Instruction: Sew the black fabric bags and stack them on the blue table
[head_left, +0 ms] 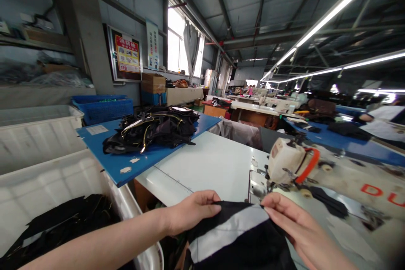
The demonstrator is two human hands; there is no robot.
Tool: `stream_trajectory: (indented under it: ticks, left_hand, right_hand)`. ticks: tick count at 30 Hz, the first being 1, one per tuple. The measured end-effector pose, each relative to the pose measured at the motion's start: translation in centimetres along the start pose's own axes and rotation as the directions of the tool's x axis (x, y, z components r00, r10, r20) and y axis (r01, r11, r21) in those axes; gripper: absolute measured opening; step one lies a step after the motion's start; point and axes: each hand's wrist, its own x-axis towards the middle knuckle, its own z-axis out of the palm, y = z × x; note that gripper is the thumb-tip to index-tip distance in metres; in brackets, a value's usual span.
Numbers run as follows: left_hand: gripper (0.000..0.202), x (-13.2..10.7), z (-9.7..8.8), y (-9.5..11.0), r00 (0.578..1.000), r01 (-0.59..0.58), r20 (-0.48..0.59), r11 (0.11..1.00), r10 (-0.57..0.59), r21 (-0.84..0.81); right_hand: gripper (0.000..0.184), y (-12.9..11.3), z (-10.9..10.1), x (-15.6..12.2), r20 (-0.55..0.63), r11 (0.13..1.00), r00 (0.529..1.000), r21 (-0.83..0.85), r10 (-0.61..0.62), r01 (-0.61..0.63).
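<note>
Between my two hands hangs a black fabric piece with a pale grey strip running diagonally across it. My left hand pinches its upper left edge between thumb and fingers. At the upper right corner, my right hand pinches the same cloth close to the end of the strip. Just beyond the right hand stands a white sewing machine with an orange-red lever, its needle area partly hidden. The fabric's lower part runs out of view at the bottom.
A pile of black pieces with gold zippers lies on a blue board to the left. White bins stand at far left, one holding black fabric. A dark piece lies under the machine arm. A person's arm shows at far right.
</note>
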Motion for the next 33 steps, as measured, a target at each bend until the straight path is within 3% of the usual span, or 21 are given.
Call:
stream_trajectory:
  ticks: [7,11,17,23,29,33]
  left_hand:
    - [0.039,0.5,0.1,-0.1,0.999,-0.039,-0.027,0.998,0.040,0.056]
    - [0.041,0.8,0.3,0.0,1.000,-0.009,-0.019,0.999,0.010,0.039]
    - [0.039,1.5,0.1,0.0,0.999,0.031,0.013,0.999,-0.030,-0.024]
    - [0.042,2.1,-0.6,-0.2,0.997,0.050,0.055,0.997,-0.047,-0.054]
    - [0.039,2.1,-2.6,-0.8,0.996,0.043,0.073,0.997,-0.047,0.057]
    - [0.036,1.7,-3.4,-0.6,0.997,0.012,0.069,0.996,-0.018,0.088]
  right_hand:
    - [0.021,0.4,-0.3,-0.2,0.021,0.998,0.999,-0.034,0.045,-0.045]
    - [0.028,0.6,-0.4,-0.1,0.048,0.992,0.991,0.033,0.122,-0.124]
    - [0.023,1.6,-0.5,0.7,0.017,0.975,0.987,0.154,0.159,-0.160]
    - [0.024,2.0,-0.8,1.0,-0.013,0.976,0.992,0.178,0.129,-0.124]
    - [0.034,1.7,-1.6,1.0,-0.198,0.988,0.978,0.147,0.069,-0.039]
    - [0.034,2.0,-2.4,1.0,-0.175,0.987,0.981,0.146,0.086,-0.061]
